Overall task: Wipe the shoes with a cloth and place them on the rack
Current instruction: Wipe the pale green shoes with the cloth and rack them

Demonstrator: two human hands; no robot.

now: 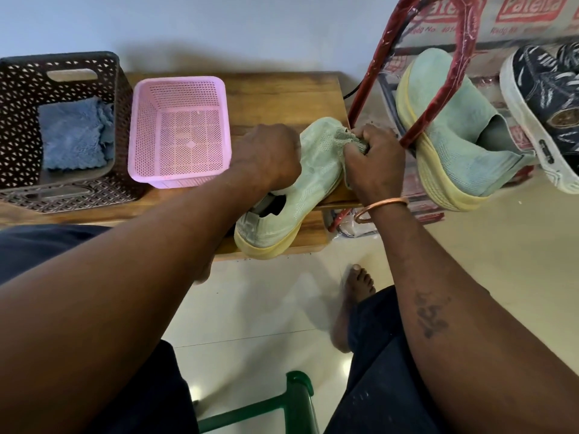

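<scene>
A pale green knit shoe (291,195) with a yellow sole lies on the wooden table (282,92), toe pointing away from me. My left hand (266,155) presses down on its middle and holds it. My right hand (372,161) is closed on a grey-green cloth (351,140) bunched against the shoe's toe. The matching green shoe (451,133) rests on the red rack (463,42) at the right, next to a dark patterned shoe (545,101).
A pink mesh basket (178,130) stands empty on the table. Left of it a brown basket (18,126) holds a blue cloth (73,133). A green stool frame (297,399) is by my knees, and my bare foot (354,296) is on the tiled floor.
</scene>
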